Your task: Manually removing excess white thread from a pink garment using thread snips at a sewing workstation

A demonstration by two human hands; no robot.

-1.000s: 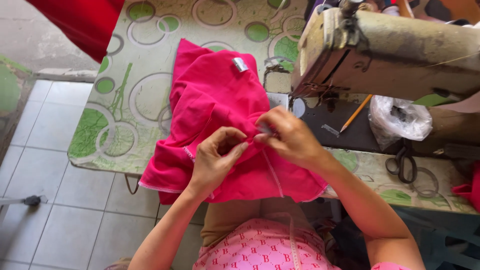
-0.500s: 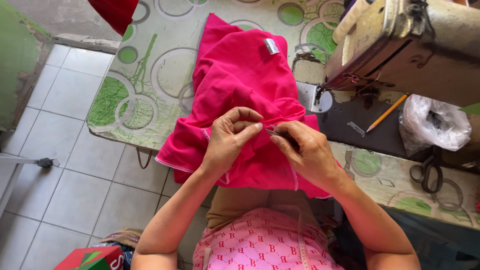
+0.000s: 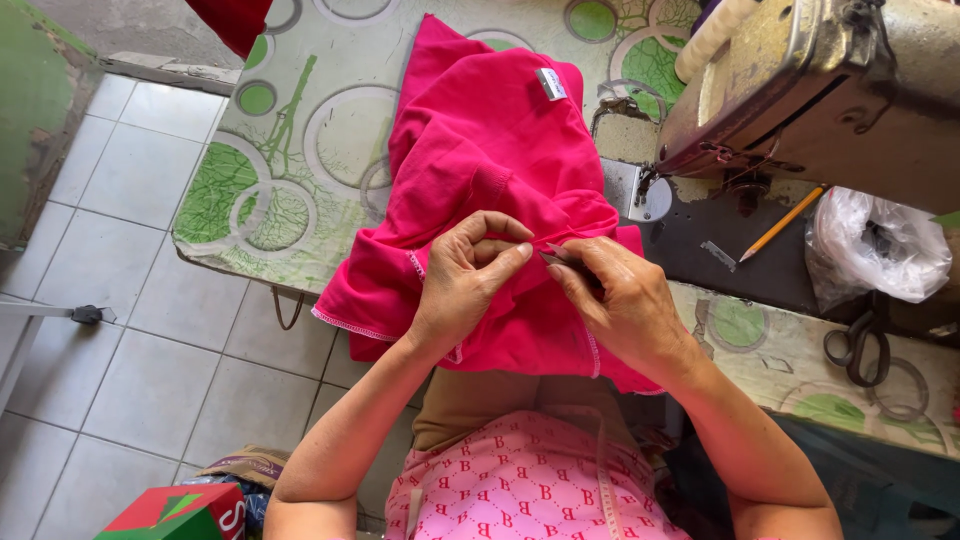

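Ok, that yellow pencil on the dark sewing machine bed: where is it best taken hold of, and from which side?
Probably at mid-shaft, coming from above. The yellow pencil lies flat and slanted on the dark machine bed, clear of the crumpled plastic bag to its right. The old sewing machine's head overhangs its upper end, so approaching from the near, lower side seems easiest.

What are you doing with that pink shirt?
A person sits at a sewing table with a pink garment spread on it. The left hand pinches a fold of the cloth, and the right hand holds a small dark tool against it, right at the seam. A sewing machine stands beside them, with a pencil and scissors nearby.
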